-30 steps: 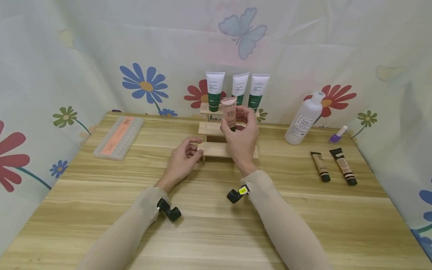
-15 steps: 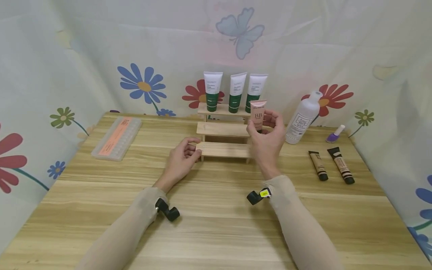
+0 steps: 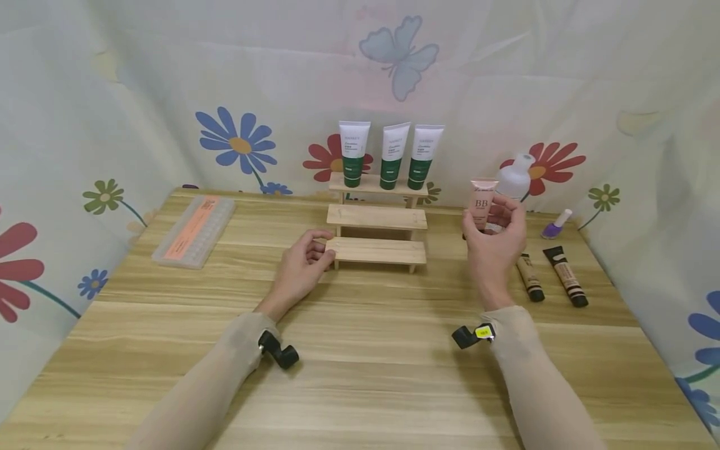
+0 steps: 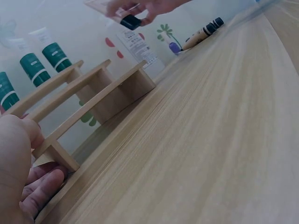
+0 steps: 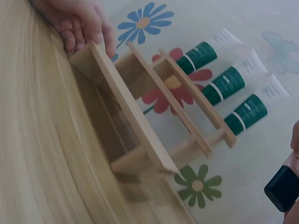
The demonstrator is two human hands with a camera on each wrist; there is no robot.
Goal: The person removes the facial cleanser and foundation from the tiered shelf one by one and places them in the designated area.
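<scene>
My right hand (image 3: 496, 259) pinches a small pink BB cream tube (image 3: 481, 203) upright between thumb and fingers, to the right of the wooden three-step display stand (image 3: 377, 251). The tube's black cap (image 5: 282, 189) points down, well above the table in the wrist views. With thumb and fingers, my left hand (image 3: 300, 265) grips the left end of the stand's lowest step. Three white-and-green tubes stand in a row on the top step: a left one (image 3: 353, 153), a middle one (image 3: 393, 156) and a right one (image 3: 423, 156). Both lower steps are bare.
Partly behind the right hand is a white bottle (image 3: 514, 178). Farther right are a purple nail polish bottle (image 3: 555, 225) and two lying beige tubes with black caps, one (image 3: 530, 278) beside the other (image 3: 565, 277). A clear case (image 3: 195, 232) with an orange label lies at left.
My right hand has carried the pink BB cream tube rightward, from in front of the stand to in front of the white bottle. The left hand keeps its grip on the stand.
</scene>
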